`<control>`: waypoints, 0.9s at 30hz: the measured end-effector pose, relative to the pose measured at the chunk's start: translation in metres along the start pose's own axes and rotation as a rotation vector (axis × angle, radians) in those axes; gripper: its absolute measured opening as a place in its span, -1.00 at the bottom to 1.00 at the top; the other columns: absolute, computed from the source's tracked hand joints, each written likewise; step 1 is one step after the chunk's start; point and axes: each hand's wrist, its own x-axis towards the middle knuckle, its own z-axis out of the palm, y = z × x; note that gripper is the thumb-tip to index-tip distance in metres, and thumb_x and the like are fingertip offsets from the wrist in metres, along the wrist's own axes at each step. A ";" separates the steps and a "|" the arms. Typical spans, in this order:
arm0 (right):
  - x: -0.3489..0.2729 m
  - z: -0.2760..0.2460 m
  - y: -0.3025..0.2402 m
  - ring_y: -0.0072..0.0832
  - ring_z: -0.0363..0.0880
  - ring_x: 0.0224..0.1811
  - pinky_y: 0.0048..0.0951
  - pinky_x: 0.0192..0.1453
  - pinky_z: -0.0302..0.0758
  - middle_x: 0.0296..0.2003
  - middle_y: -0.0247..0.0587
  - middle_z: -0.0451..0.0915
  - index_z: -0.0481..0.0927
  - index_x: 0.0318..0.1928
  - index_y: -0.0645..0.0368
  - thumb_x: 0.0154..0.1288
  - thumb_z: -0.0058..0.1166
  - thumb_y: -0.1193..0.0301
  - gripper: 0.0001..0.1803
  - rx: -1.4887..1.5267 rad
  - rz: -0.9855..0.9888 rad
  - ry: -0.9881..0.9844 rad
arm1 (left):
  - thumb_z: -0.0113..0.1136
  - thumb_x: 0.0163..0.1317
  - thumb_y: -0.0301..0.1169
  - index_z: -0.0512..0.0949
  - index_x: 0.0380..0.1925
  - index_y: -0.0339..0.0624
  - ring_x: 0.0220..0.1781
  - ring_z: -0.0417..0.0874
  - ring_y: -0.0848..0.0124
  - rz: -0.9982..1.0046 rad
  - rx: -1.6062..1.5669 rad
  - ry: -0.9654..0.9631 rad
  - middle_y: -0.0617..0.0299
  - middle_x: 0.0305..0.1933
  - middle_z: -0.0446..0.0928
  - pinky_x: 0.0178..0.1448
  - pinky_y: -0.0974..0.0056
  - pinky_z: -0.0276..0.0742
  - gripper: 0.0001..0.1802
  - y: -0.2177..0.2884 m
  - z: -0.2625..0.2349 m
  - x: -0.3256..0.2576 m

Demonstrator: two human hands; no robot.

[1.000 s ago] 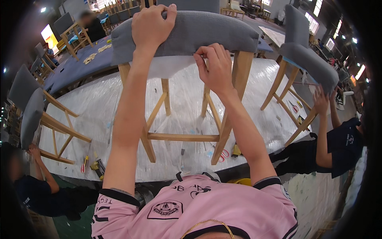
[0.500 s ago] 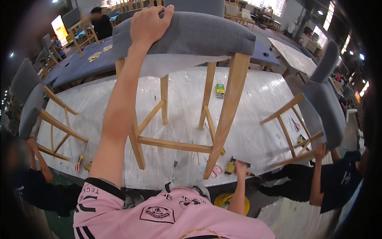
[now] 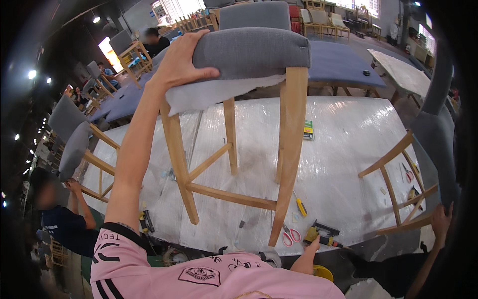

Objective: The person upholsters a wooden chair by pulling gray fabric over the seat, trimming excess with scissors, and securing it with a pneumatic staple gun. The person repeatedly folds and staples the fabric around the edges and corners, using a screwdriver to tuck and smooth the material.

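Note:
A wooden chair with a grey padded seat (image 3: 249, 55) stands upright in front of me on a plastic-covered table. Loose white cloth (image 3: 199, 95) hangs below the seat's front edge. My left hand (image 3: 181, 62) grips the seat's left corner, fingers over the top and thumb across the front face. Low at the right, my right hand (image 3: 312, 245) is closed round a yellow and black staple gun (image 3: 326, 230) lying by the table's near edge; some of its fingers are hidden. Beside the gun lie red-handled scissors (image 3: 291, 235) and a yellow-handled screwdriver (image 3: 301, 207).
Co-workers hold similar grey chairs at the left (image 3: 74, 149) and right (image 3: 433, 144). A green and yellow box (image 3: 308, 130) lies behind the chair's right legs. Another tool (image 3: 146, 222) lies near my left arm. A yellow bucket (image 3: 323, 272) sits below the table edge.
My left hand has shifted from the seat's top to its left corner, thumb now on the front. The chair has turned slightly. My right hand stays at the staple gun; the view has swung.

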 end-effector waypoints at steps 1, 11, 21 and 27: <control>0.010 -0.002 0.000 -0.15 0.63 -0.09 0.07 -0.13 0.60 -0.01 -0.08 0.62 0.57 0.18 0.18 0.26 0.33 -0.16 -0.26 0.041 -0.003 -0.027 | 0.49 -0.16 0.38 0.30 0.47 -0.02 0.33 0.50 0.00 0.031 0.016 -0.003 0.05 0.27 0.48 0.42 -0.08 0.37 0.23 0.001 -0.001 0.002; -0.081 -0.015 -0.077 -0.44 0.70 -0.10 -0.35 -0.14 0.66 -0.03 -0.35 0.69 0.60 0.12 -0.06 0.26 0.24 -0.16 -0.41 0.010 -0.191 -0.448 | 0.43 -0.06 0.40 0.44 0.34 0.02 0.22 0.55 0.06 -0.068 0.126 0.085 0.03 0.12 0.52 0.37 -0.01 0.37 0.05 0.054 -0.033 -0.034; -0.348 0.022 -0.100 -0.28 0.61 0.22 -0.27 0.11 0.67 0.24 -0.25 0.58 0.42 0.42 0.06 0.53 0.08 0.17 -0.45 0.791 -0.510 -0.834 | -0.33 0.32 0.58 0.54 0.33 -0.14 0.37 0.55 -0.02 -0.056 -0.293 -0.402 -0.21 0.32 0.52 0.45 -0.08 0.42 0.08 0.080 -0.016 0.077; -0.395 -0.004 -0.101 -0.23 0.47 0.38 -0.23 0.41 0.50 0.42 -0.22 0.39 0.16 0.59 0.04 0.48 0.14 0.38 -0.25 0.304 -1.265 -0.561 | -0.43 0.15 0.70 0.25 0.57 -0.01 0.52 0.39 -0.14 0.005 -0.330 -0.316 -0.15 0.54 0.33 0.68 -0.09 0.05 0.25 0.122 -0.004 0.078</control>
